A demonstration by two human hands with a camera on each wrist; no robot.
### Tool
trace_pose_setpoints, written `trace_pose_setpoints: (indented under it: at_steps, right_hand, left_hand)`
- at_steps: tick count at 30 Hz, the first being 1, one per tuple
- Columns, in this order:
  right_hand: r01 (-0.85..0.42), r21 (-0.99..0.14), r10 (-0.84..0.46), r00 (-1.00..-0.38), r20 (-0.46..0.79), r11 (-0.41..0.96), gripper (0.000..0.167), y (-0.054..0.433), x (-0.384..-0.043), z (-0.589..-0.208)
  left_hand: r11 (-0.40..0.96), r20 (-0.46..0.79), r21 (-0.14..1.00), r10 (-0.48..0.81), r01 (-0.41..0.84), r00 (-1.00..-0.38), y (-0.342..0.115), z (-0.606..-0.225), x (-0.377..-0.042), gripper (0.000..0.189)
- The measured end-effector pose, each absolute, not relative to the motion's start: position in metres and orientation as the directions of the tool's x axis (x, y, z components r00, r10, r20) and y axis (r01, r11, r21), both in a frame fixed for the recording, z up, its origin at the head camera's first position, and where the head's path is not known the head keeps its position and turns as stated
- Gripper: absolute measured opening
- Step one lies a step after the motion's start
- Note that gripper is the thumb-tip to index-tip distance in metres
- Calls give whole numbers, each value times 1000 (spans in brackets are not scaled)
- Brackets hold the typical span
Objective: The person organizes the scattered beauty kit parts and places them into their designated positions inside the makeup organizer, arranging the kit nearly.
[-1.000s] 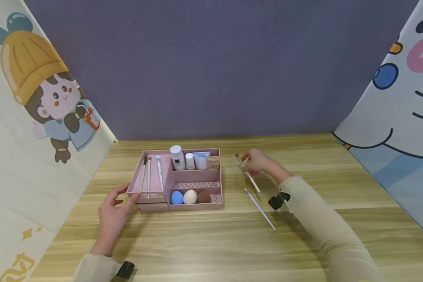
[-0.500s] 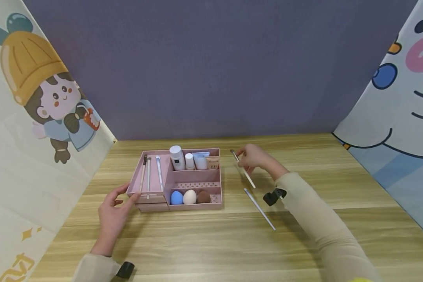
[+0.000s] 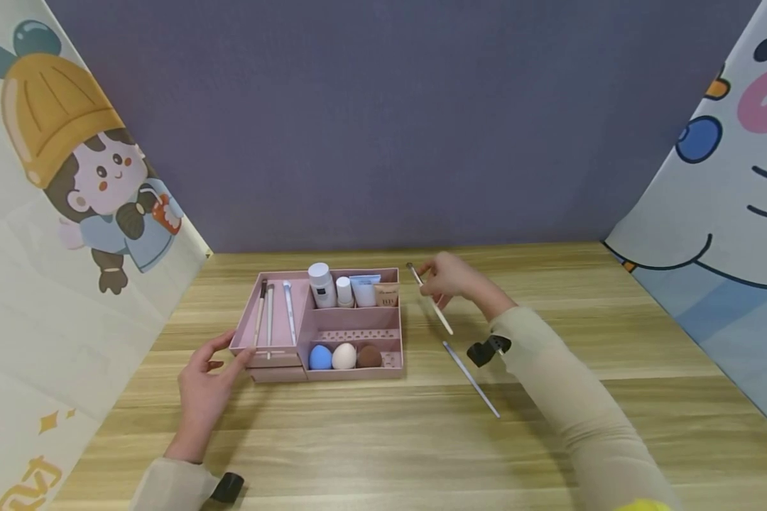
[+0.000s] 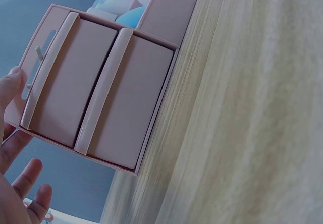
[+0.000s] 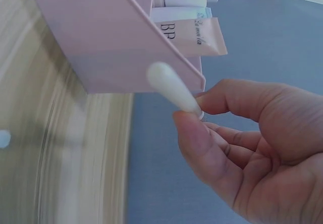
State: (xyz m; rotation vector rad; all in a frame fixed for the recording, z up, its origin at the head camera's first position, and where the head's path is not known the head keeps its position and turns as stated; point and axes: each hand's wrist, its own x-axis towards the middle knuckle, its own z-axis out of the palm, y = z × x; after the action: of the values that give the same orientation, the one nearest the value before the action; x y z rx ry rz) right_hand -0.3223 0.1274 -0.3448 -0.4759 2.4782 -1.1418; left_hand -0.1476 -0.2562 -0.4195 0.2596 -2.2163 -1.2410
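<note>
A pink makeup organizer stands on the table, its two drawers facing the left wrist camera. My left hand grips its front left corner between thumb and index finger; the other fingers are off it. Right of the organizer, my right hand pinches a makeup brush between thumb and fingers, above the table. That brush has a dark tip and a pale handle, whose rounded end points at the right wrist camera. Another slim pale brush lies on the table below that hand.
Several brushes lie in the organizer's left tray. A white bottle, a smaller bottle and tubes stand in the back row. Blue, cream and brown makeup sponges sit in front. A grey-blue panel rises behind the table.
My right hand has moved left and away from me with the brush, closer to the organizer. The left hand and the brush on the table have stayed in place.
</note>
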Motion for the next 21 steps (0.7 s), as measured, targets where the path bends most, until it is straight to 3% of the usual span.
trace_pose_setpoints:
  at_steps: [21]
  right_hand:
    - [-197, -769, -464, -874, -144, 609, 46, 99, -324, -314]
  left_hand:
    - [542, 389, 833, -438, 107, -811, -257, -419, -148, 33]
